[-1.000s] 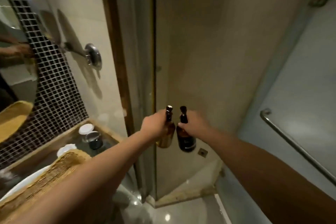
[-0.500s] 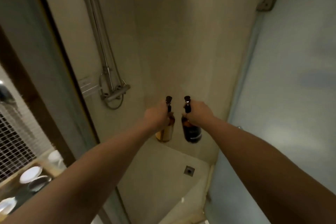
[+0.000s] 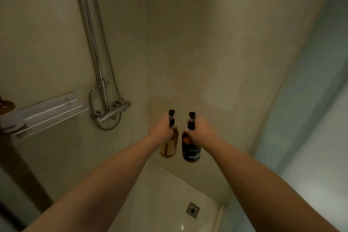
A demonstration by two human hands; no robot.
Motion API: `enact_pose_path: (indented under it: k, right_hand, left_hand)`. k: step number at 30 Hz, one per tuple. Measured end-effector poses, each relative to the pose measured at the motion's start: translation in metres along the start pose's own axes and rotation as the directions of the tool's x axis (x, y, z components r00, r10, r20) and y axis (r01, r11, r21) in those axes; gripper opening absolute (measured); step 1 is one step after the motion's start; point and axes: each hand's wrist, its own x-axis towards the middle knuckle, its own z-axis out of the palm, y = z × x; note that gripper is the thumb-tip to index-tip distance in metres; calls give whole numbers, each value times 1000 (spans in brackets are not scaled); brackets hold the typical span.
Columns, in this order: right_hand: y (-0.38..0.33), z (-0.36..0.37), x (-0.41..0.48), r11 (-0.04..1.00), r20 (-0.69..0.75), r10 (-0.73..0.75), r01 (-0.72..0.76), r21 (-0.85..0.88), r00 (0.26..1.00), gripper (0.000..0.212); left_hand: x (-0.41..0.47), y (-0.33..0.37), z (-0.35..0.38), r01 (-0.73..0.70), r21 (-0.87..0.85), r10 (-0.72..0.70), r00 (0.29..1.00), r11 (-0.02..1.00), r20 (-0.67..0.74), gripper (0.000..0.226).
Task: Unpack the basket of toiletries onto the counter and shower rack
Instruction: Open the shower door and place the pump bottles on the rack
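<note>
My left hand (image 3: 162, 131) grips the neck of an amber pump bottle (image 3: 169, 148) that hangs upright below it. My right hand (image 3: 199, 131) holds a dark brown pump bottle (image 3: 190, 149) with a white label band, also by the neck. Both bottles are side by side in the air inside the shower stall, a little apart. The shower rack (image 3: 50, 111), a metal shelf on the left wall, lies to the left of my hands and slightly higher. A brown bottle (image 3: 5, 106) stands at its far left end, mostly cut off by the frame edge.
A chrome shower mixer (image 3: 113, 112) with riser pipe (image 3: 90, 34) and hose is fixed to the wall right of the rack. The floor drain (image 3: 192, 210) sits below. A frosted glass panel (image 3: 310, 118) bounds the right side. A dark door frame (image 3: 22, 171) stands at the left.
The view has swung from the counter and basket into the shower stall. Both hands have kept hold of their bottles, and the rack and mixer have come closer on the left.
</note>
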Motion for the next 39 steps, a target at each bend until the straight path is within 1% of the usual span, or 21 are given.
enact_pose_path:
  k: [3,5,7,11,14,16,18,20,23,26,29,32,35,37,39]
  right_hand:
    - [-17,6,59,999,92,45,-45,-4,995,30]
    - [-33,5,101,999,107,44,-43,-15,993,32]
    - [-51,2,144,1000,99,13,-12,-16,995,35]
    - [-89,7,209,997,87,-70,73,-39,994,36]
    - [-128,18,249,984,104,-164,170,-58,981,36]
    - [-160,28,267,963,131,-261,268,-40,956,37]
    - [-197,39,278,929,169,-364,371,-10,916,35]
    - [-234,51,282,891,201,-448,454,18,871,34]
    - [-288,74,280,835,218,-550,541,103,806,35]
    - [-332,98,273,760,202,-647,601,248,735,27]
    - [-367,118,261,693,215,-710,610,384,671,22]
    - [-396,137,250,665,275,-739,603,441,615,26]
    - [-415,158,244,646,284,-755,595,478,591,29]
    - [-422,170,244,629,280,-770,607,486,574,31]
    - [-426,182,246,615,289,-784,623,483,550,34]
  left_hand:
    - [51,-14,-4,25,34,-25,999,999,20,32]
    - [88,-22,-16,32,88,-36,999,996,40,36]
    - [127,-30,-36,39,129,-43,999,991,30,38]
    - [178,-42,-80,60,213,-45,996,975,-75,41]
    - [197,-57,-117,134,209,-101,982,969,-161,41]
    - [198,-70,-146,201,206,-154,963,958,-221,41]
    - [193,-85,-177,256,158,-199,931,954,-306,37]
    - [183,-102,-211,326,110,-258,880,939,-399,32]
    - [165,-134,-259,462,137,-345,800,876,-491,30]
    - [141,-164,-292,565,179,-385,728,806,-568,33]
    - [115,-188,-304,657,179,-407,634,733,-657,31]
    - [96,-210,-307,689,105,-430,556,717,-711,29]
    - [87,-231,-309,698,18,-457,488,716,-744,28]
    - [88,-244,-306,693,-7,-460,472,721,-752,28]
    - [93,-254,-301,674,-13,-455,484,738,-748,29]
